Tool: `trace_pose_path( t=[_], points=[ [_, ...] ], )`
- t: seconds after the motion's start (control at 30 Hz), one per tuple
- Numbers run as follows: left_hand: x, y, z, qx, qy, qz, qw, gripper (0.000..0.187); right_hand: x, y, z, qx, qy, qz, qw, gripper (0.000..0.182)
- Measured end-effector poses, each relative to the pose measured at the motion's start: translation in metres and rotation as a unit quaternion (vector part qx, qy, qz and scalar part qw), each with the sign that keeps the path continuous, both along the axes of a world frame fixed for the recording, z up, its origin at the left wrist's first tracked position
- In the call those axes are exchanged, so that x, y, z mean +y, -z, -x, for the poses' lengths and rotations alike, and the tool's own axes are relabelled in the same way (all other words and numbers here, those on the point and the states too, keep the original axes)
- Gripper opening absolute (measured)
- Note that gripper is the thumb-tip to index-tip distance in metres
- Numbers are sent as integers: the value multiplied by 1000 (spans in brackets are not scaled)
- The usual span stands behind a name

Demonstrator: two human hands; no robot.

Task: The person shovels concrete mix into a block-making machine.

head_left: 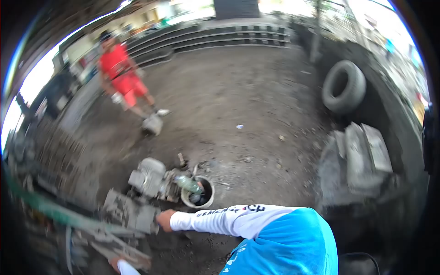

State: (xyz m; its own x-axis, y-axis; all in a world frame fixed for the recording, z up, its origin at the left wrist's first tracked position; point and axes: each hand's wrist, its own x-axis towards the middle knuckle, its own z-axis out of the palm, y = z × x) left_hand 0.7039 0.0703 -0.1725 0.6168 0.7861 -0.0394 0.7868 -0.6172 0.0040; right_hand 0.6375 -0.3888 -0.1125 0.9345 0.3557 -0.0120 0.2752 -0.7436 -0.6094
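My right hand (165,220), at the end of a white sleeve, reaches left and appears closed at the edge of a grey, dust-covered machine part (137,216). What lies within its fingers is hidden. Low on the left, my left hand (114,263) barely shows beside a flat greyish bar (126,253), and blur hides its fingers. A grey motor (149,176) sits just beyond the machine part. Right of the motor stands a pale bucket (210,196) with a green plastic bottle (189,184) leaning in it.
A person in red (117,68) stands at the back left, a grey block (152,124) near their feet. An old tyre (343,87) leans on the right wall above pale slabs (364,151). A green bar (64,208) crosses the lower left. Small litter dots the dirt floor (243,87).
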Motion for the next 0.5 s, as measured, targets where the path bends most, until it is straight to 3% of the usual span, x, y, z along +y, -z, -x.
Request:
trace_pose_path(
  t=[0.1, 0.3, 0.37, 0.5],
  points=[
    [-97, -44, -17, -49, 62, -1, 997, 90, -6, 21, 12, -15, 3, 7, 1000, 21],
    [-223, -76, -31, -116, 190, 34, 974, 82, -52, 38, 54, -46, -2, -3, 999, 30],
    [-249, -92, -33, -145, 219, 52, 963, 79, -64, 53, 57, -57, 1, -20, 998, 30],
    [-250, -125, -33, -226, 252, 100, 936, 74, -97, 26, 83, -59, 12, -11, 998, 27]
  ],
)
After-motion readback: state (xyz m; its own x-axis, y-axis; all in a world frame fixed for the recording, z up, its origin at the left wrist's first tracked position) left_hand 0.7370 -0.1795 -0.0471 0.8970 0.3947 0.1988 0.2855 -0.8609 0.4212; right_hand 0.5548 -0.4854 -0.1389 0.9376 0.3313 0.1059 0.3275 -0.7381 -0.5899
